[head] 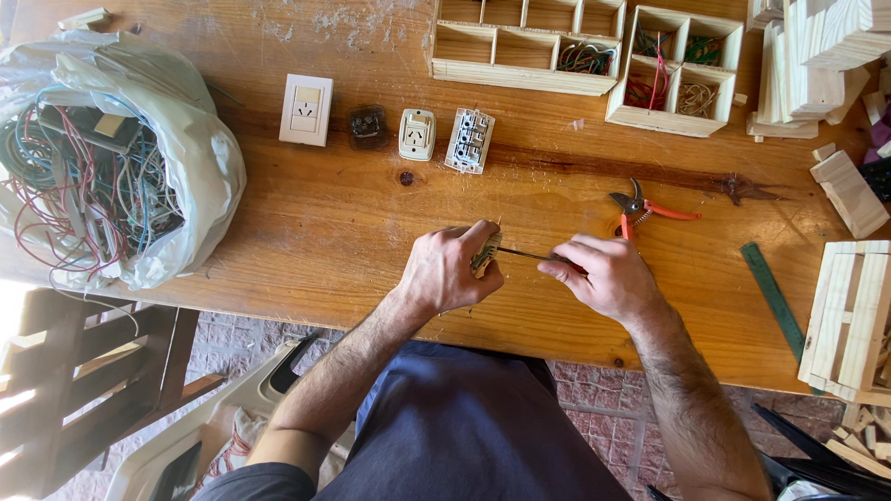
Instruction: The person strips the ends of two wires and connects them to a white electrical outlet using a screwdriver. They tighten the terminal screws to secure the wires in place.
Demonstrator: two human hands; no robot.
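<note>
Clearly the small socket module [484, 254] was a light, rigid piece of plastic and metal, probably brittle at its thin edges and screw terminals, so it was best pinched firmly across its flat sides rather than by any protruding tab. It sat clenched in the left hand [450, 269], fingers wrapped around it and only its pale end showing, held just above the wooden table [353, 232] near the front edge. The right hand [603, 274] was closed around the handle of a thin screwdriver [529, 252], whose slim shaft ran leftward and met the module, the two hands close together but not touching. Red-handled pruning shears [645, 210] lay just beyond the right hand, and a row of switch and socket parts [418, 134] lay farther back, well apart.
</note>
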